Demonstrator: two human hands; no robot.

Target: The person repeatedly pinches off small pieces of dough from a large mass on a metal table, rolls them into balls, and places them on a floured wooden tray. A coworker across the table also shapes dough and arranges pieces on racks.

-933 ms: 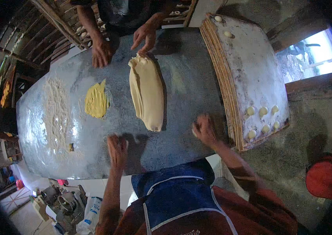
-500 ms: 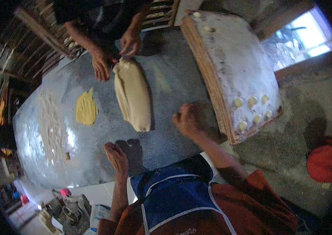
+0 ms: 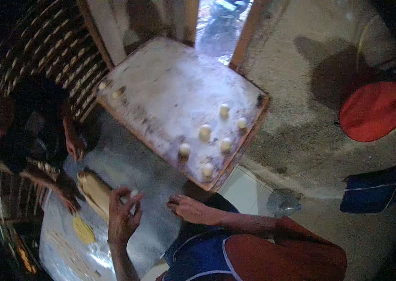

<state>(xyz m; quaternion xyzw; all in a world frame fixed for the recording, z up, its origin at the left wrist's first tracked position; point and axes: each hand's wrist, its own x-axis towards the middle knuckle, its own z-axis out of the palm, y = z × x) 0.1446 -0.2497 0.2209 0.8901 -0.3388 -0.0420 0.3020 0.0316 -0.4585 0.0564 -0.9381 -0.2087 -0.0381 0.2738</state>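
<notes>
My left hand [image 3: 124, 213] is raised over the grey table [image 3: 153, 234], with a small pale dough ball [image 3: 134, 193] between its fingertips. Just behind it on the tabletop lies a long roll of dough [image 3: 96, 193], partly covered by that hand. My right hand [image 3: 189, 209] hovers over the table's near side, its fingers curled in; whatever may be inside them is hidden. A flat, ridged yellow piece of dough [image 3: 83, 230] rests left of the roll. Several round dough balls [image 3: 205, 133] sit on a floury board [image 3: 160, 79] beyond my right hand.
Across the table at the left, a co-worker's hands [image 3: 75, 149] are near the roll and the yellow piece. On the floor side at right are a red round object [image 3: 375, 111], a clear plastic bottle [image 3: 284, 203] and a blue cloth [image 3: 373, 191]. A slatted wall stands behind.
The view has swung right, toward the board. My left hand has risen and now shows a dough ball at its fingertips. A co-worker's hand has come away from the roll's end.
</notes>
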